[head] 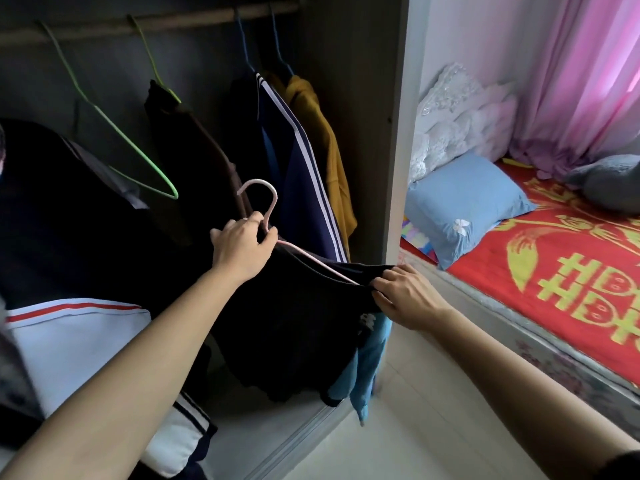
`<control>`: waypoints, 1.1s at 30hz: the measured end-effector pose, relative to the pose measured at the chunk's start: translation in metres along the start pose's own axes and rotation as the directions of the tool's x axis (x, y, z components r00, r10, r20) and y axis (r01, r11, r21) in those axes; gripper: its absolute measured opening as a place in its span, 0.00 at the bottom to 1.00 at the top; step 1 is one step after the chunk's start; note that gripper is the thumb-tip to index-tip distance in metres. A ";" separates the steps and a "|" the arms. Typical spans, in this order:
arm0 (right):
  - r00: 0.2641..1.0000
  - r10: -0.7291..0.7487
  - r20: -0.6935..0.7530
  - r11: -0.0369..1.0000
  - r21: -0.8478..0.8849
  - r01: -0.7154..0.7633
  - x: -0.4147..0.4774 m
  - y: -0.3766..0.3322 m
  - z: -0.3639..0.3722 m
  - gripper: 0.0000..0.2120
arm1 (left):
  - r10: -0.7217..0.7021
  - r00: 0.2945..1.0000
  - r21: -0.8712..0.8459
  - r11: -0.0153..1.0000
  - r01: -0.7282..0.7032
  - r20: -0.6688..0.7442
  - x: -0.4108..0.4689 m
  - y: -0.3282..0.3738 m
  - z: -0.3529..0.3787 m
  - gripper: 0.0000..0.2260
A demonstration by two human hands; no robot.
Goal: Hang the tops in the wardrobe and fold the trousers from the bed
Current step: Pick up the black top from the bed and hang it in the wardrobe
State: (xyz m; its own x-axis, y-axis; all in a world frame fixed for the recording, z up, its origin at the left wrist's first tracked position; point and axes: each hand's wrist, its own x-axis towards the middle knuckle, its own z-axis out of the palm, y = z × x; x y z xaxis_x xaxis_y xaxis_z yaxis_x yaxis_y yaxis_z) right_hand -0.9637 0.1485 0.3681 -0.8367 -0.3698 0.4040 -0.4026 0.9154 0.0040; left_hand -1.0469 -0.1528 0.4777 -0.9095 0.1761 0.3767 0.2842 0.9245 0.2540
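A black top (pixel 294 317) hangs on a pink hanger (pixel 266 202) in front of the open wardrobe. My left hand (pixel 242 245) grips the hanger just below its hook. My right hand (pixel 405 296) pinches the top's shoulder at the hanger's right end. A light blue piece of cloth (pixel 367 372) dangles below the top. The wardrobe rail (pixel 145 24) runs across the top of the view. The bed (pixel 568 271) with its red and yellow cover lies to the right; no trousers show on it.
On the rail hang an empty green hanger (pixel 138 143), a dark brown garment (pixel 194 157), a navy striped jacket (pixel 301 164) and a mustard top (pixel 325 143). The wardrobe's side panel (pixel 391 133) stands between rail and bed. A blue pillow (pixel 464 206) lies on the bed.
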 end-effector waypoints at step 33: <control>0.983 0.121 -0.141 0.984 0.148 -0.100 0.059 0.025 -0.084 0.17 | 0.021 0.977 -0.665 0.736 0.127 0.210 0.006 0.010 -0.011 0.16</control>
State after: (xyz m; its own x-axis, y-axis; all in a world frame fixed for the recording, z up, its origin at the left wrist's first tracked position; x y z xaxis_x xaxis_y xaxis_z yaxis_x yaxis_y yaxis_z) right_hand -0.9918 0.1625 0.4685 -0.8183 -0.2304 0.5266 -0.3679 0.9138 -0.1719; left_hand -1.0459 -0.1463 0.4923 -0.9467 0.2627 0.1863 0.2954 0.4778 0.8273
